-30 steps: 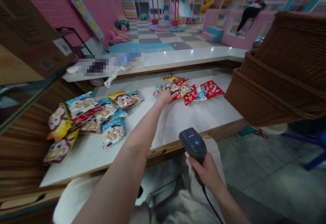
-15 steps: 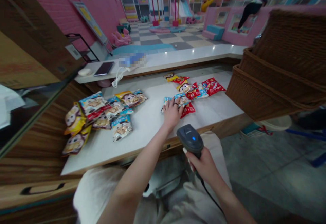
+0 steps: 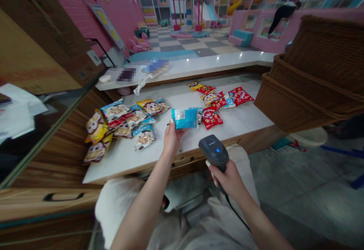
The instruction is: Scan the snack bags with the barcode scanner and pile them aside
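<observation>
My left hand (image 3: 172, 136) grips a blue snack bag (image 3: 184, 119) above the white counter (image 3: 176, 151), its back with a white barcode label turned up toward me. In my right hand (image 3: 229, 178) is a black barcode scanner (image 3: 214, 150), a blue light glowing on top and its cord hanging down. The scanner head is apart from the bag, lower and to the right. Just right of the held bag lies a red snack bag (image 3: 212, 117), with more red, blue and yellow bags behind it. On the left, several bags lie in a heap, among them a blue-and-white bag (image 3: 144, 137).
Stacked wicker baskets (image 3: 309, 79) stand at the counter's right end, a white bucket (image 3: 307, 140) below them. A cardboard box (image 3: 48, 41) is at the left. A raised ledge (image 3: 216, 65) runs along the back. Beyond it, a person (image 3: 281, 15) leans over a pink play wall.
My left hand has picked up a blue snack bag from the right-hand group, moved it left and turned its back upward. My right hand and scanner have barely moved. The view has shifted slightly.
</observation>
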A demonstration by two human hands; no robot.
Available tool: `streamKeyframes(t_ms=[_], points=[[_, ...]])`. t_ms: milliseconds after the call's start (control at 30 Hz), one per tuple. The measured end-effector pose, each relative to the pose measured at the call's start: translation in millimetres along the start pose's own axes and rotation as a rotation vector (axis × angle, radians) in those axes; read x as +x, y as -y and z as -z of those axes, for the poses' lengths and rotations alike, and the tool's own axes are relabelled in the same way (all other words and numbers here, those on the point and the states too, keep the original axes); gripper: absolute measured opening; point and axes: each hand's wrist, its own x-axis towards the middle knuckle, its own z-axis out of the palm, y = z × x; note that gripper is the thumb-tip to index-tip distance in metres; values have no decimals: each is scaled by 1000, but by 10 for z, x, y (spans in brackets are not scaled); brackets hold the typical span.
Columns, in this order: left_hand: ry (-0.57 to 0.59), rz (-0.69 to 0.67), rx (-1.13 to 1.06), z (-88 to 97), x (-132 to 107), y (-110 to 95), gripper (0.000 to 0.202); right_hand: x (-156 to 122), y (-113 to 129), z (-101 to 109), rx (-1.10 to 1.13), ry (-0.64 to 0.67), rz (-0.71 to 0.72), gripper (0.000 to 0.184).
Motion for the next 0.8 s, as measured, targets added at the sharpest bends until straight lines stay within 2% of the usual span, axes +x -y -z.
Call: streamKeyframes(t_ms=[100, 200, 333, 533, 667, 800], points=[[-45, 40, 8, 221, -67, 11, 49, 8, 4, -69, -11, 30, 9, 31], [-22, 21, 74, 328, -93, 45, 54, 25, 2, -134, -25, 61, 22, 31], [24, 1, 175, 352, -96, 92, 68, 46, -6, -193, -58, 84, 28, 31], [61, -5, 172, 366, -130, 109, 76, 53, 32, -243, -78, 91, 74, 31], [90, -5, 192, 380, -108, 132, 74, 45, 56, -251, -79, 84, 69, 32], [53, -17, 244, 407, -56, 184, 62, 37, 73, -244, -86, 76, 50, 32]])
